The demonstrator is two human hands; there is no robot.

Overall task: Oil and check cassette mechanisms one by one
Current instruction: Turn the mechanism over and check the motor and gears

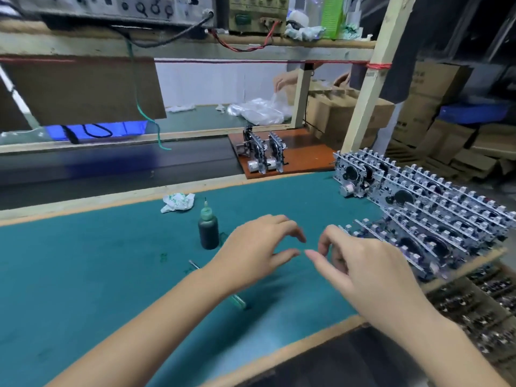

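Observation:
My left hand (pixel 257 247) and my right hand (pixel 360 263) hover side by side over the green mat (pixel 111 261), fingers loosely curled, holding nothing. A dark oil bottle (pixel 208 229) with a needle tip stands upright just left of my left hand. A thin tool (pixel 220 286) lies on the mat, partly hidden under my left forearm. A large stack of metal cassette mechanisms (pixel 427 219) fills the table's right side, right beside my right hand. Two mechanisms (pixel 264 153) stand upright on a brown board (pixel 304 155) at the back.
A crumpled tissue (pixel 178 202) lies behind the bottle. Another person's hands handle clear plastic bags (pixel 259 110) across the bench. Test instruments sit on the shelf above. Cardboard boxes (pixel 435 113) stand at the right, and a tray of small parts (pixel 480 305) sits below the table edge.

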